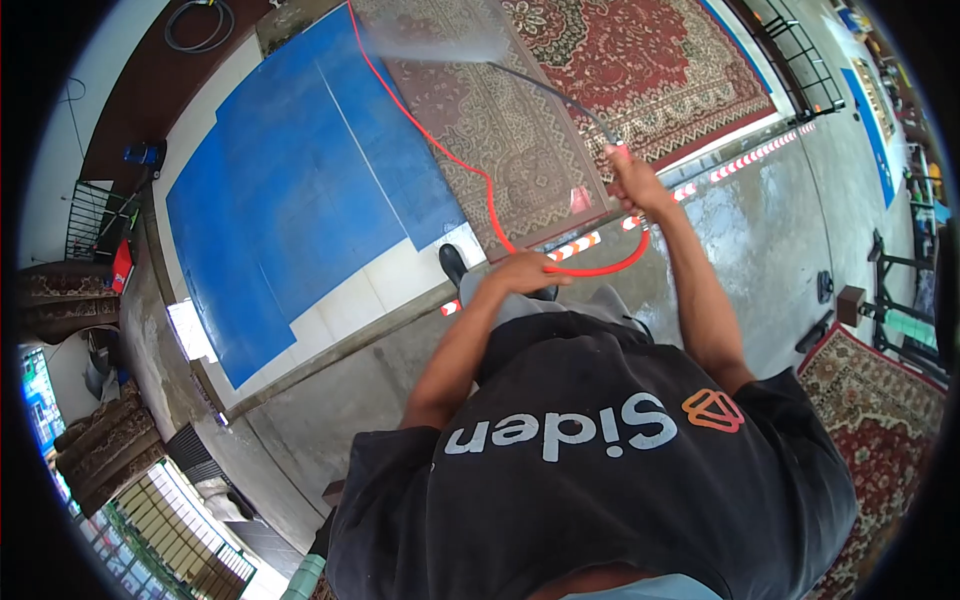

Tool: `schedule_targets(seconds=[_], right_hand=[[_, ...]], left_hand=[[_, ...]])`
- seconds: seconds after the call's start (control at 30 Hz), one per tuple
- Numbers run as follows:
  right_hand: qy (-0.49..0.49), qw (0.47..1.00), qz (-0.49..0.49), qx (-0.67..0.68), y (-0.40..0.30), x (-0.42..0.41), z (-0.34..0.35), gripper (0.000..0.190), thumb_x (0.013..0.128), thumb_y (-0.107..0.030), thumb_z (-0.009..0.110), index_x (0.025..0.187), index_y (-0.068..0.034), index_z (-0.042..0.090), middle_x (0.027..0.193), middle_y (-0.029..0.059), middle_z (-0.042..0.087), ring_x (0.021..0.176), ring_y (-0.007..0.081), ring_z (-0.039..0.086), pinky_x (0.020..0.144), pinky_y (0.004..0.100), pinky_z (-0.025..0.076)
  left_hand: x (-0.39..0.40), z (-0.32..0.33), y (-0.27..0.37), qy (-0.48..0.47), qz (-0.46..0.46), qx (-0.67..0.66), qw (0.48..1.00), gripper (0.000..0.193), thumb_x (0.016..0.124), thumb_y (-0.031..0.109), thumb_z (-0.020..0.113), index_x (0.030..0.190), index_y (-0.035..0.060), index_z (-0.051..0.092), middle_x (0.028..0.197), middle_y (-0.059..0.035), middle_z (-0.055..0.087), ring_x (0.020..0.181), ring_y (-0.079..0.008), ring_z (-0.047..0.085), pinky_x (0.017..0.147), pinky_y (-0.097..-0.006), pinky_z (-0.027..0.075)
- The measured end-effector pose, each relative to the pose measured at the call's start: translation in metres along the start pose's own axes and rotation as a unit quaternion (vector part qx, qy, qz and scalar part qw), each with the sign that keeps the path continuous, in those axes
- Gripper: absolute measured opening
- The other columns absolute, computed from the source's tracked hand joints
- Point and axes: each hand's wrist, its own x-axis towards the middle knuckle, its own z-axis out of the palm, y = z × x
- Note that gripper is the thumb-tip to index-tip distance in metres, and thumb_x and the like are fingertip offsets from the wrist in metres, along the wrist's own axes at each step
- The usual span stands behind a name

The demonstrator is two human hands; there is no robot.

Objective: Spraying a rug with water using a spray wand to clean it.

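Observation:
My right hand [637, 180] grips the red handle of a pressure-washer spray lance [555, 91], whose dark rod points away from me. A fan of water spray [442, 49] leaves its tip to the left, over a patterned carpet. My left hand [521, 274] is closed around the red hose [600, 270] near my knees; the hose loops up to the lance handle. Under the spray lies a paler, brownish carpet section [487, 142], apparently the back. Beside it, the red floral carpet face [637, 52] shows on the right.
Blue sheeting [300, 202] covers a raised white-tiled platform [375, 289] at left. Striped tape [574, 246] marks its edge by my boots [452, 262]. Rolled carpets [109, 442] stand at left; another carpet [870, 397] lies at right. A coiled hose [199, 28] hangs at the far wall.

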Motion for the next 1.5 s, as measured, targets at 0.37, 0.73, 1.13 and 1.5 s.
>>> schedule_targets(seconds=[0.37, 0.73, 1.13, 1.5], right_hand=[[-0.103, 0.955, 0.217, -0.175, 0.135, -0.124, -0.056, 0.053, 0.091, -0.056, 0.057, 0.09, -0.003, 0.053, 0.055, 0.0022, 0.044, 0.04, 0.0119, 0.043, 0.035, 0.0291, 0.034], [-0.115, 0.95, -0.075, -0.281, 0.185, -0.116, 0.084, 0.041, 0.088, -0.035, 0.059, 0.098, 0.004, 0.061, 0.07, 0.0194, 0.062, 0.067, 0.0328, 0.065, 0.065, 0.0447, 0.05], [-0.057, 0.958, 0.114, -0.256, 0.243, -0.137, 0.122, 0.04, 0.085, -0.032, 0.057, 0.071, 0.005, 0.06, 0.068, 0.0297, 0.06, 0.073, 0.042, 0.066, 0.068, 0.0505, 0.049], [0.032, 0.965, -0.049, -0.257, 0.202, -0.005, 0.206, 0.034, 0.085, -0.031, 0.059, 0.083, 0.003, 0.063, 0.081, 0.0305, 0.063, 0.087, 0.0487, 0.061, 0.075, 0.0527, 0.048]], left_hand=[[-0.121, -0.043, -0.098, 0.094, -0.137, 0.263, 0.95, 0.013, 0.072, 0.013, 0.065, 0.077, 0.0052, 0.074, 0.08, -0.0196, 0.07, 0.082, -0.0364, 0.068, 0.079, -0.0461, 0.052], [-0.188, -0.081, -0.068, 0.199, -0.116, 0.159, 0.96, 0.019, 0.074, 0.017, 0.07, 0.065, 0.0011, 0.069, 0.069, -0.0235, 0.064, 0.069, -0.0411, 0.064, 0.069, -0.0474, 0.05], [-0.201, -0.116, -0.065, 0.191, -0.086, 0.175, 0.962, 0.025, 0.078, 0.024, 0.07, 0.065, 0.0024, 0.069, 0.068, -0.0233, 0.064, 0.068, -0.0414, 0.063, 0.073, -0.0486, 0.048], [-0.195, -0.217, -0.105, 0.181, -0.103, 0.193, 0.959, 0.025, 0.079, 0.022, 0.071, 0.065, 0.0011, 0.068, 0.066, -0.0241, 0.062, 0.066, -0.044, 0.06, 0.065, -0.0497, 0.045]])
